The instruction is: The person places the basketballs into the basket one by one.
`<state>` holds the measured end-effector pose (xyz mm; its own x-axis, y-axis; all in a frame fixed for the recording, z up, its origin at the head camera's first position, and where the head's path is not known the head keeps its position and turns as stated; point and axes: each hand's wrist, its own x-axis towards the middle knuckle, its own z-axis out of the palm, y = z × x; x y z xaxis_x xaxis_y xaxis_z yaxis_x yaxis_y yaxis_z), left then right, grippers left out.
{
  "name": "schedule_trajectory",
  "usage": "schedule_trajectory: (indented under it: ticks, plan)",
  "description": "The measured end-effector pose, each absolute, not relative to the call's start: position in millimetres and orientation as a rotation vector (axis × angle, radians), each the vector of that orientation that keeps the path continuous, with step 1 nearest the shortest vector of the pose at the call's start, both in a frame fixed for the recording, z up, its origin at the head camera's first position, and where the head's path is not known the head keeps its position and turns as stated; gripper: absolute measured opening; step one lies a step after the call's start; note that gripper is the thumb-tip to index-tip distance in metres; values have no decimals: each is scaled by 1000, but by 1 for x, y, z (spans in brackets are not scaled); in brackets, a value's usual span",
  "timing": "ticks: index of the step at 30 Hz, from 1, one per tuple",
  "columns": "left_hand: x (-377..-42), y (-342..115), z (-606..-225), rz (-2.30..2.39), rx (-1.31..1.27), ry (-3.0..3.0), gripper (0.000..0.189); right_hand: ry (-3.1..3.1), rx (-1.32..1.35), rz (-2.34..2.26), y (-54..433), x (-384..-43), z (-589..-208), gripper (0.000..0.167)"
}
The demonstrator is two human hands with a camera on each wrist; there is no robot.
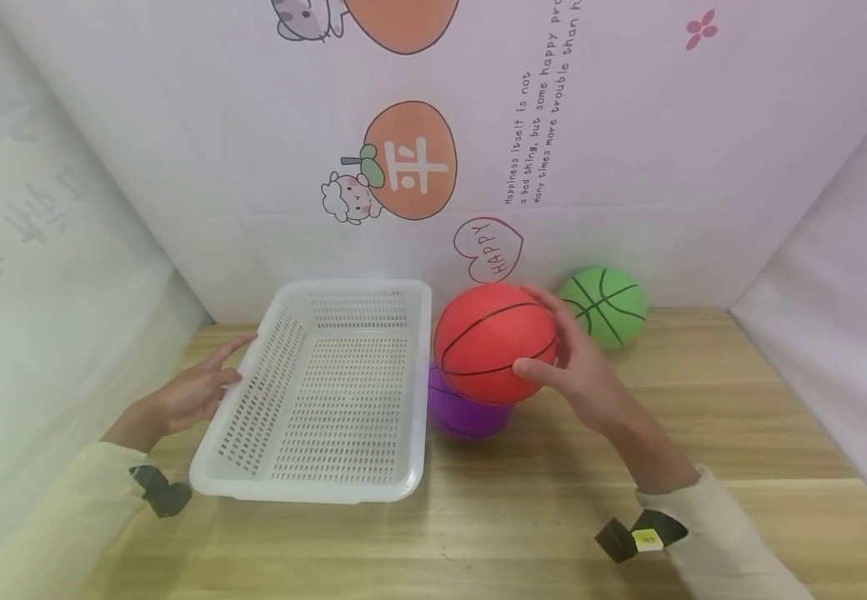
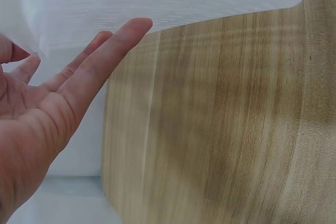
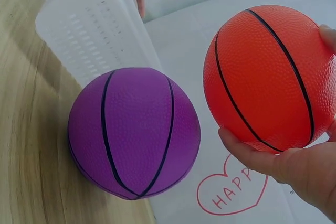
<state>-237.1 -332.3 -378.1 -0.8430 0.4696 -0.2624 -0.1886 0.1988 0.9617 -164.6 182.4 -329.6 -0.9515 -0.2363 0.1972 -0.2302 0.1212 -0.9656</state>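
Note:
My right hand (image 1: 583, 367) grips a red toy basketball (image 1: 489, 342), thumb and fingers spread around its right side. The ball is held up, as the right wrist view shows, above a purple toy basketball (image 3: 134, 135). In the head view the red ball partly covers the purple one, which sits beside the basket. A white plastic basket (image 1: 422, 392) with slotted walls stands left of the balls, with nothing inside. At its left side, my left hand (image 1: 193, 396) touches the rim. The left wrist view shows that hand's fingers (image 2: 105, 59) extended along the basket wall.
A green toy basketball (image 1: 617, 304) lies at the back right of the wooden table (image 1: 704, 400), near the printed white back sheet (image 1: 613, 167). White sheets also hang on the left and right sides.

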Motion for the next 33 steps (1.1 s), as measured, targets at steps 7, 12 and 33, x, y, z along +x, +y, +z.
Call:
schedule_trajectory:
  ticks: [7, 12, 33]
  plan:
    - [-238, -328, -380, 1704, 261, 1956, 72, 2317, -526, -2024, 176, -164, -329, 80]
    - [-237, -328, -380, 1691, 240, 1965, 71, 2295, -542, -2030, 169, -163, -329, 82]
    - [-236, -331, -375, 1686, 264, 1954, 71, 2274, -598, -2028, 144, -168, -332, 83]
